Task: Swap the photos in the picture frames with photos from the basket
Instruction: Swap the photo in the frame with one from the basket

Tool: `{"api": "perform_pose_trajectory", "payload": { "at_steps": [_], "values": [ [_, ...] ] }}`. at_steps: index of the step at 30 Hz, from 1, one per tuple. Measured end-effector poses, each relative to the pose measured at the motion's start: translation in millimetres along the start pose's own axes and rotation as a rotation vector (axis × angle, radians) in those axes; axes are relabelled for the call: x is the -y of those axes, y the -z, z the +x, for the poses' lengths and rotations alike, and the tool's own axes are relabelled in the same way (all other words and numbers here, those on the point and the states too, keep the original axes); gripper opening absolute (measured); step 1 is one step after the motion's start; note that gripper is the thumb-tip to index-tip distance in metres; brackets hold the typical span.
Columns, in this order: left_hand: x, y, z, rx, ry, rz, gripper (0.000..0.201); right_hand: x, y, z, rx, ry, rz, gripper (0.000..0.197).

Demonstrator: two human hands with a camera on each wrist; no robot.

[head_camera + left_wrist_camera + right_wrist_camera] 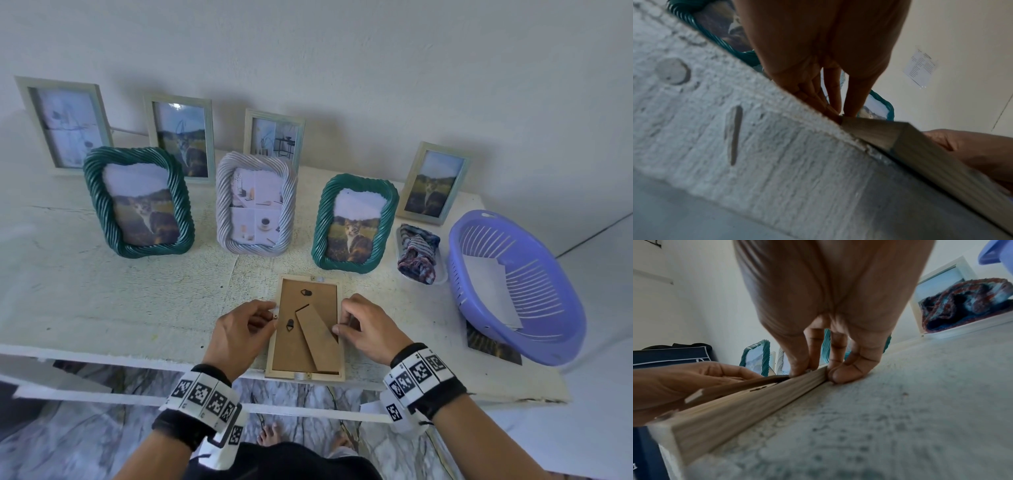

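Observation:
A light wooden picture frame lies face down at the table's front edge, its brown backing board and folding stand facing up. My left hand pinches the frame's left rail at a small tab, fingertips on the wood. My right hand pinches the right rail, thumb outside and fingers on top. The purple basket at the right holds white photo paper.
Several frames stand behind: green twisted ones, a grey twisted one, and pale wooden ones along the wall. A folded cloth in a tray sits beside the basket. A dark photo lies under the basket.

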State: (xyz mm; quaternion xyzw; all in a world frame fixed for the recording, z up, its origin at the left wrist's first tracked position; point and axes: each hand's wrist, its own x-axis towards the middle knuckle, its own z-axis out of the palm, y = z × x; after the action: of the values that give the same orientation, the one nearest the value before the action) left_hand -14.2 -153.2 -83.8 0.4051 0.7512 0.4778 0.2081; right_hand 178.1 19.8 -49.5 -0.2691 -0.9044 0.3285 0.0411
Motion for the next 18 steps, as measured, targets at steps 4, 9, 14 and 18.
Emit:
{"api": "perform_pose_trajectory", "payload": {
  "at_steps": [4, 9, 14, 18],
  "values": [
    [5.6, -1.7, -2.5, -0.027, -0.167, 0.093, 0.026, 0.7, -3.8, -1.5, -0.039, -0.018, 0.014, 0.025],
    [5.1, -0.7, -3.0, 0.021, -0.280, 0.197, 0.022, 1.7, -6.9, -3.3, -0.070, -0.012, 0.017, 0.026],
    [3.3, -1.3, -5.1, 0.020, -0.283, 0.163, 0.025, 1.5, -7.1, -4.2, -0.084, 0.000, 0.021, 0.026],
    [5.9, -1.0, -3.5, 0.012, -0.263, 0.171, 0.029, 1.3, -7.9, -5.1, -0.094, -0.003, 0.012, 0.025]
  ]
}}
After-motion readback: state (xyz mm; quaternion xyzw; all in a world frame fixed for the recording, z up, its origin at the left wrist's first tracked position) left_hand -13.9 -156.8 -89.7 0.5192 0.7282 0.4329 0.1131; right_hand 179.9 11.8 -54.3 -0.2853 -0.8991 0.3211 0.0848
